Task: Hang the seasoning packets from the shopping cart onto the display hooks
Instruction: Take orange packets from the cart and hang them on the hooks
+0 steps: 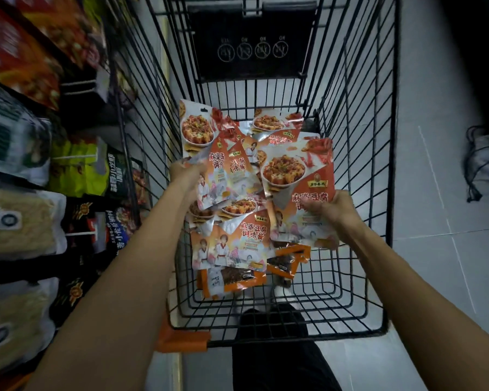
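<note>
A black wire shopping cart [359, 153] stands in front of me. Inside lies a heap of orange and white seasoning packets [246, 238] printed with a tofu dish. My right hand [332, 211] grips the lower edge of one packet [297, 170] and holds it raised over the heap. My left hand [185, 172] reaches into the cart and pinches the edge of another packet [196, 131] at the heap's left side. Its fingertips are partly hidden by the packets.
Display racks on the left hold hanging packets [76, 170] and pale noodle bags [17, 221]. Orange snack bags [232, 280] lie under the seasoning packets. A dark mesh bag [483, 162] sits on the tiled floor at right. The cart's orange handle corner [181, 340] is near me.
</note>
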### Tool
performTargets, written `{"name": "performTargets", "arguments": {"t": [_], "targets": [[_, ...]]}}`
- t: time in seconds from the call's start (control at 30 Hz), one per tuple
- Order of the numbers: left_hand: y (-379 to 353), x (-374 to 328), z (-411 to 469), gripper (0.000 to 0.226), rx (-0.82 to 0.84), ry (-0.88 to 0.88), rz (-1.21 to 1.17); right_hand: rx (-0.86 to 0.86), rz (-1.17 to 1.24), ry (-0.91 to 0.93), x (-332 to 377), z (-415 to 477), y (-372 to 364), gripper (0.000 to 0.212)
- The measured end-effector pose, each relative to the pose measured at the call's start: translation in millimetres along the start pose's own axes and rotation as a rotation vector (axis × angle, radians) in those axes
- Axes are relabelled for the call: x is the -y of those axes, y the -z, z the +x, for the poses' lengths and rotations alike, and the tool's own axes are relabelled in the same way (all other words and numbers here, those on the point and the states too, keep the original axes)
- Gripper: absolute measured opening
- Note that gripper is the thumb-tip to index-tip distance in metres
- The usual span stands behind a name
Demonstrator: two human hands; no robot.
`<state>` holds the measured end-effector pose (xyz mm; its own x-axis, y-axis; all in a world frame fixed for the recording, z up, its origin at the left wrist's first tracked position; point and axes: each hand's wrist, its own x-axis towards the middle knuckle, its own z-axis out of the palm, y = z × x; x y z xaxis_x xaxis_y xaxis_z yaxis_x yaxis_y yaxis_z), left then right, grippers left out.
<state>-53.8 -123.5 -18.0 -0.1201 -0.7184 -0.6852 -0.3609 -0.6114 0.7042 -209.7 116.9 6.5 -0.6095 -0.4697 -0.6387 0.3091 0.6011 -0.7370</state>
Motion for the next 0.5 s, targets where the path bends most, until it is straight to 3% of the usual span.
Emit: {"name": "performTargets", "arguments": {"t": [0.2, 0.3, 0.5], "targets": [[36.8, -37.3, -54.0, 0.009, 0.003, -0.176, 0.022, 0.042, 0.057, 0.128, 68.4, -38.0, 19.6, 0.011], [60.8, -53.5, -91.7, 0.044, -0.021, -0.225, 0.033, 0.074, 0.075, 0.157, 101.1, -62.7, 32.0, 0.019], [115.8, -72.3, -184.3, 0.024, -0.058, -0.408, -0.139, 0.194, 0.088, 0.258, 161.5, -116.8, 39.4, 0.03]]}}
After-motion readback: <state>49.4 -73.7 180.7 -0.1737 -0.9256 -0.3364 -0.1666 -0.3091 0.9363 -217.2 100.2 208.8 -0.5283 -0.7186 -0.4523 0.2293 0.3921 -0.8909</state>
